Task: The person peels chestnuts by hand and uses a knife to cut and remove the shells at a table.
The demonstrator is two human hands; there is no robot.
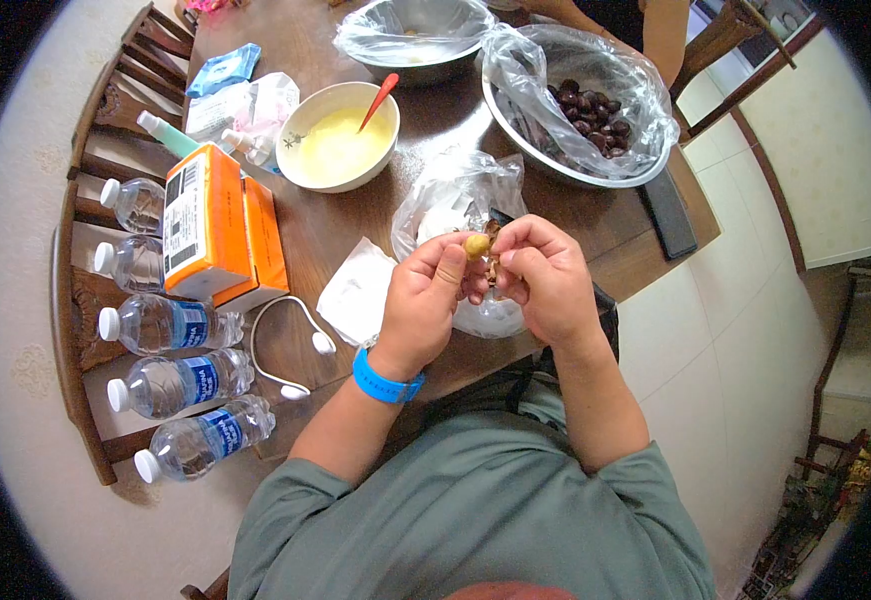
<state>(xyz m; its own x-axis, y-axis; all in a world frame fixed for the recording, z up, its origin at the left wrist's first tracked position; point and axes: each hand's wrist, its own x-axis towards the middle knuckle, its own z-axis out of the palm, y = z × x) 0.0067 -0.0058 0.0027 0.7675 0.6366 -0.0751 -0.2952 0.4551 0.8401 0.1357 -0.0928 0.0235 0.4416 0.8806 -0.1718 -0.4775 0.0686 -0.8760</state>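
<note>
Between the thumb and fingers of my left hand [420, 300] is a peeled yellow chestnut [476, 246]. My right hand [553, 268] is pressed close beside it, fingers closed on a piece of brown chestnut shell [493, 268]. Whether that shell is still joined to the nut I cannot tell. Beneath both hands a clear plastic bag [423, 205] lies on the table, partly hidden by them. Dark brown unpeeled chestnuts [592, 118] sit in a plastic-lined metal bowl [605, 180] at the upper right.
A white bowl [340, 187] of yellow liquid holds a red spoon [380, 100]. Another plastic-lined bowl [425, 72] stands at the back, near another person's arm [663, 45]. Left are an orange box [230, 225], several water bottles [180, 380], white neckband [273, 378] and tissue [357, 290]. A black phone [667, 215] lies right.
</note>
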